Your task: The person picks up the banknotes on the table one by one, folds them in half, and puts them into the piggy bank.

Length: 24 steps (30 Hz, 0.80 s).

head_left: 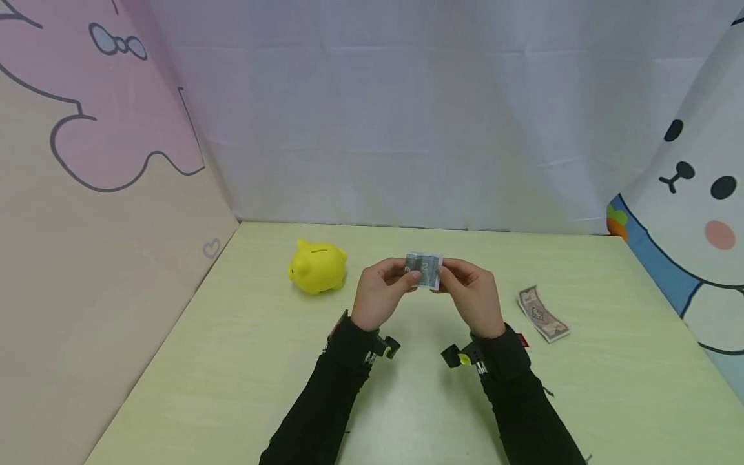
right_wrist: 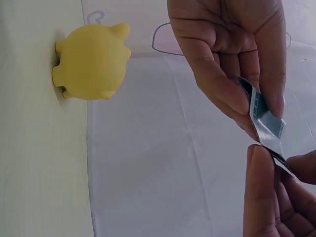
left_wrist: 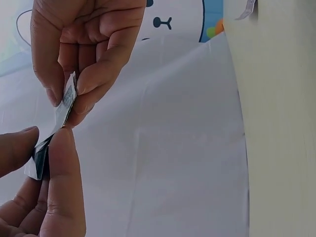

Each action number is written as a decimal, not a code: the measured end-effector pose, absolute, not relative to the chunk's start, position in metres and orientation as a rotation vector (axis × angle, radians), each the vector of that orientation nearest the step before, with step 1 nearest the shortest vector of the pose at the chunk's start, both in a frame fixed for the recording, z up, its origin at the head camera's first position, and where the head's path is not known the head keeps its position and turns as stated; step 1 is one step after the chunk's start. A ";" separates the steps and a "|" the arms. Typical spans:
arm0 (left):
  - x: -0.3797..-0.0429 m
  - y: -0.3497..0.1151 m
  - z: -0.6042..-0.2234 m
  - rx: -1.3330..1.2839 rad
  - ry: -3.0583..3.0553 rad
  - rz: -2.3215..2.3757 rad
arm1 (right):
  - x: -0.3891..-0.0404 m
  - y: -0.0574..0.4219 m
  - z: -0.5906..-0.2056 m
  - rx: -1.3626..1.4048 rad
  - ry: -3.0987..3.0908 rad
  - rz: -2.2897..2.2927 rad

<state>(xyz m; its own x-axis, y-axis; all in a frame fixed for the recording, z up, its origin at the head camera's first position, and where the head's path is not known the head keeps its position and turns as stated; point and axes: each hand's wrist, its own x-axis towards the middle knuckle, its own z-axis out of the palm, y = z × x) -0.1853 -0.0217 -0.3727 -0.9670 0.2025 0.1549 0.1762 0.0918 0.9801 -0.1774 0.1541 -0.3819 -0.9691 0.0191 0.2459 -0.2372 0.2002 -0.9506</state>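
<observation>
A small folded banknote [head_left: 424, 265], grey-green with a "2" on it, is pinched between both hands, raised above the table. At its left end, the thumb and fingers of my left hand [head_left: 376, 296] grip it. My right hand [head_left: 475, 298] pinches the opposite end the same way. In the left wrist view, the folded banknote [left_wrist: 66, 104] shows edge-on between the fingertips, bent along its length. From the right wrist, the banknote [right_wrist: 266, 126] shows its folded layers, with the fingertips of both hands close together.
A yellow piggy bank [head_left: 317, 267] with a slot on top stands left of the hands. Another banknote [head_left: 542, 314], brownish and creased, lies to the right on the pale table [head_left: 232, 381]. A white curtain [head_left: 372, 129] hangs behind the far edge; cartoon-printed panels flank both sides.
</observation>
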 end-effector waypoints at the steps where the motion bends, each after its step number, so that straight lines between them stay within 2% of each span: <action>1: -0.185 -0.022 -0.373 0.398 2.314 2.066 | -0.177 0.154 -0.382 0.210 -2.267 1.858; 24: -0.187 -0.020 -0.375 0.348 2.320 2.107 | -0.176 0.152 -0.383 0.262 -2.231 1.940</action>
<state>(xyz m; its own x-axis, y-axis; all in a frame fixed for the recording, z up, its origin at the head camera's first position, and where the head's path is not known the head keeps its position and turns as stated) -0.1869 -0.0205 -0.3745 -0.9756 0.1550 0.1555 0.1696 0.0827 0.9820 -0.1764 0.1517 -0.3833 -0.9696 -0.0190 0.2438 -0.2441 0.1365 -0.9601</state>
